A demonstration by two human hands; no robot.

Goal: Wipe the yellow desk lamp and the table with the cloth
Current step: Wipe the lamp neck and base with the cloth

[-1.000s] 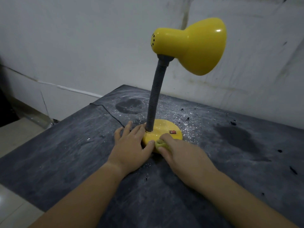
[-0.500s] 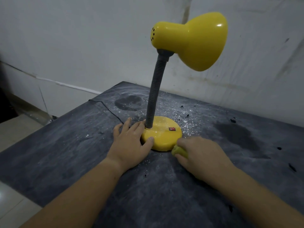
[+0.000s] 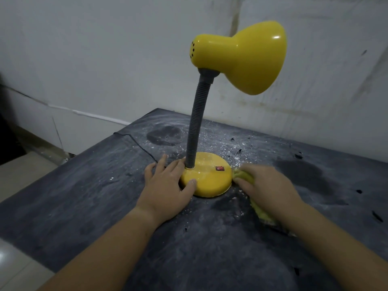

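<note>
Touching lamp base (image 3: 210, 182) w/ flat L hand (image 3: 165, 186) | R hand (image 3: 267, 186) grip curled round cloth (image 3: 242, 175), against base

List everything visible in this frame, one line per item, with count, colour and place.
desk lamp: one, yellow shade and base with a grey flexible neck, standing mid-table
switch: one, red, on top of the lamp base
cord: one, black, running from the base to the table's left edge
cloth: one, yellow-green, on the table against the right side of the base
table: one, dark grey, dusty
white specks: many, scattered around the base
dark bits: several, black, on the table's right part
wall: white, stained, behind the table
floor: pale, at left
left hand: fingers flat beside the base, thumb on its rim
right hand: holds the cloth down
</note>
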